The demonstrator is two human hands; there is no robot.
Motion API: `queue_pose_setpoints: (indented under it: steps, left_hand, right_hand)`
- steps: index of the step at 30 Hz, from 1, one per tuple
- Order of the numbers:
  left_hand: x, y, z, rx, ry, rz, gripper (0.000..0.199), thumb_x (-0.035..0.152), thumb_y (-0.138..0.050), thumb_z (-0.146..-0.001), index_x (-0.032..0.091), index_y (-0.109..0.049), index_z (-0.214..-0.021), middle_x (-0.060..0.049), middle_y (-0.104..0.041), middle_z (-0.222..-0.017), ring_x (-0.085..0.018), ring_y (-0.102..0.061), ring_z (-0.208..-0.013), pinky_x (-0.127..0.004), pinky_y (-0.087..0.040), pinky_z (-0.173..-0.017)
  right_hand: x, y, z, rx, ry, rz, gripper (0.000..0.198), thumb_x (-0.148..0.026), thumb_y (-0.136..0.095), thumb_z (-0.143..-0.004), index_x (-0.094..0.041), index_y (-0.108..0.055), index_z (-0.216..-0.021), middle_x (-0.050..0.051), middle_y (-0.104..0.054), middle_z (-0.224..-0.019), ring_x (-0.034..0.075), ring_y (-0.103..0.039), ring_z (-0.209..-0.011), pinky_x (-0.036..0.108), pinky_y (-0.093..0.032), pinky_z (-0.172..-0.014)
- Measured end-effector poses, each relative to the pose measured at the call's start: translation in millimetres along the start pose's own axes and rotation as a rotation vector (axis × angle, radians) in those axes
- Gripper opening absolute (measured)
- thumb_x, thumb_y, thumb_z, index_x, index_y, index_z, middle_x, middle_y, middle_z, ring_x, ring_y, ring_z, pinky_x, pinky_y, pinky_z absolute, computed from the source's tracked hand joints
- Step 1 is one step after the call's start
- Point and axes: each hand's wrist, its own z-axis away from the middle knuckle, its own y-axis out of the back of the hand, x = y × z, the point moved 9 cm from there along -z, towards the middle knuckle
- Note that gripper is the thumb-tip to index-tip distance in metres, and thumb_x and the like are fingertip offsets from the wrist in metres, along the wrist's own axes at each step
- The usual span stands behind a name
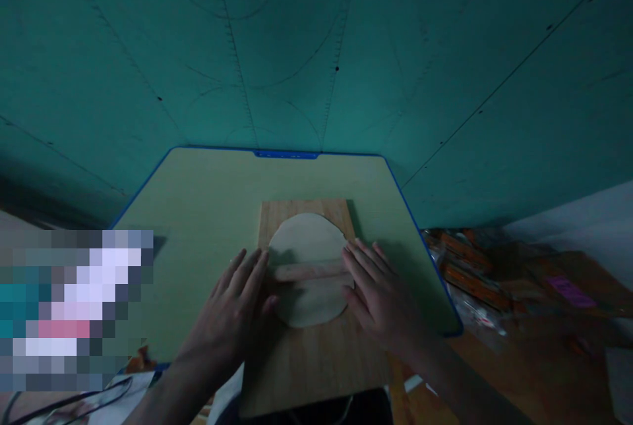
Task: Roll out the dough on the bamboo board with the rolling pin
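A round, flat sheet of dough [307, 235] lies on a wooden board [316, 362]. Across its middle rests a thin wooden rolling pin [309, 271], nearly level from left to right. My left hand [232, 310] is at the pin's left end, fingers stretched forward and palm down. At the right end, my right hand [378, 293] lies over the pin with its fingers extended and slightly spread, its fingertips near the dough's right edge. Both ends of the pin are hidden by my hands. Neither hand has its fingers wrapped around the pin.
The board sits on a pale green table [208, 194] with a blue rim, against a green wall [297, 36]. Packages in clear plastic [475, 273] lie on the floor at right. A pixelated patch covers the left side. Dark cables [106, 398] run at lower left.
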Motion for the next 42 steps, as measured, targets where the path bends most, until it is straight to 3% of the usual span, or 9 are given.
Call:
queue_pose_setpoints:
  steps: [6, 10, 13, 18, 26, 30, 33, 38, 42]
  left_hand:
    - [3.6, -1.4, 3.1, -0.015, 0.029, 0.062, 0.055, 0.041, -0.038, -0.105, 0.02, -0.029, -0.155, -0.017, -0.059, -0.138, -0.037, -0.051, -0.135, -0.053, -0.057, -0.096]
    - [4.3, -3.0, 2.0, 0.009, 0.052, 0.06, 0.057, 0.046, -0.04, -0.103, 0.019, -0.033, -0.152, -0.017, -0.061, -0.131, -0.038, -0.053, -0.13, -0.054, -0.056, -0.095]
    - [7.0, -4.1, 4.1, 0.011, 0.044, 0.003, 0.06, 0.048, -0.037, -0.103, 0.015, -0.03, -0.153, -0.02, -0.057, -0.138, -0.041, -0.047, -0.136, -0.058, -0.052, -0.1]
    - [10.6, -1.2, 5.3, 0.025, 0.03, -0.075, 0.059, 0.048, -0.036, -0.103, 0.012, -0.036, -0.149, -0.022, -0.052, -0.145, -0.045, -0.039, -0.143, -0.064, -0.043, -0.107]
    - [7.3, -2.1, 2.1, 0.02, 0.075, 0.027, 0.06, 0.043, -0.047, -0.1, 0.016, -0.033, -0.151, -0.021, -0.054, -0.142, -0.043, -0.048, -0.136, -0.062, -0.049, -0.103]
    - [6.7, -4.3, 2.2, 0.021, 0.086, 0.049, 0.056, 0.043, -0.047, -0.1, 0.015, -0.036, -0.148, -0.022, -0.053, -0.142, -0.044, -0.047, -0.136, -0.062, -0.051, -0.102]
    - [7.2, -5.4, 2.8, 0.032, 0.104, 0.059, 0.054, 0.041, -0.047, -0.1, 0.014, -0.038, -0.147, -0.023, -0.052, -0.142, -0.046, -0.045, -0.137, -0.065, -0.05, -0.101]
    - [8.9, -5.7, 3.3, 0.031, 0.131, 0.09, 0.054, 0.04, -0.047, -0.101, 0.017, -0.035, -0.148, -0.022, -0.05, -0.141, -0.047, -0.043, -0.137, -0.067, -0.05, -0.1]
    - [9.0, -5.0, 2.8, 0.029, 0.13, 0.121, 0.053, 0.038, -0.048, -0.101, 0.015, -0.037, -0.147, -0.023, -0.048, -0.142, -0.048, -0.042, -0.138, -0.066, -0.05, -0.101]
  right_hand:
    - [-27.1, -6.5, 1.2, -0.013, -0.01, 0.046, 0.054, -0.031, -0.043, -0.103, -0.006, -0.041, -0.151, 0.019, -0.047, -0.154, 0.031, -0.038, -0.147, 0.058, -0.036, -0.119]
    - [-64.9, -18.4, -9.5, -0.036, 0.082, 0.049, 0.063, -0.042, -0.045, -0.103, -0.002, -0.04, -0.151, 0.019, -0.042, -0.158, 0.032, -0.035, -0.148, 0.05, -0.035, -0.121]
    - [-81.5, -23.5, -11.6, -0.067, 0.158, 0.047, 0.067, -0.048, -0.045, -0.103, -0.003, -0.038, -0.152, 0.017, -0.037, -0.161, 0.031, -0.033, -0.15, 0.047, -0.032, -0.122]
    - [-60.9, -19.0, -1.2, -0.113, 0.166, 0.05, 0.062, -0.038, -0.048, -0.102, -0.009, -0.035, -0.155, 0.013, -0.037, -0.162, 0.029, -0.035, -0.148, 0.048, -0.034, -0.121]
    - [-30.9, -0.6, 8.1, -0.058, 0.068, 0.011, 0.052, -0.025, -0.054, -0.098, -0.016, -0.046, -0.148, 0.015, -0.049, -0.154, 0.032, -0.041, -0.143, 0.055, -0.036, -0.116]
    - [-20.6, 5.5, -12.2, 0.013, -0.054, -0.165, 0.027, -0.022, -0.062, -0.095, -0.022, -0.064, -0.122, 0.009, -0.067, -0.125, 0.026, -0.06, -0.118, 0.044, -0.048, -0.099]
    - [-12.6, 4.1, -29.5, 0.055, -0.168, -0.216, 0.004, -0.022, -0.068, -0.092, -0.024, -0.065, -0.094, 0.003, -0.07, -0.099, 0.023, -0.065, -0.098, 0.038, -0.047, -0.085]
    - [-11.3, 0.5, -40.1, 0.084, -0.246, -0.178, 0.022, -0.028, -0.079, -0.083, -0.023, -0.058, -0.081, 0.0, -0.067, -0.085, 0.024, -0.064, -0.086, 0.037, -0.041, -0.078]
    - [-8.3, -0.5, -39.4, 0.05, -0.249, -0.23, 0.02, -0.025, -0.078, -0.084, -0.023, -0.058, -0.082, 0.0, -0.067, -0.086, 0.022, -0.063, -0.087, 0.036, -0.042, -0.078]
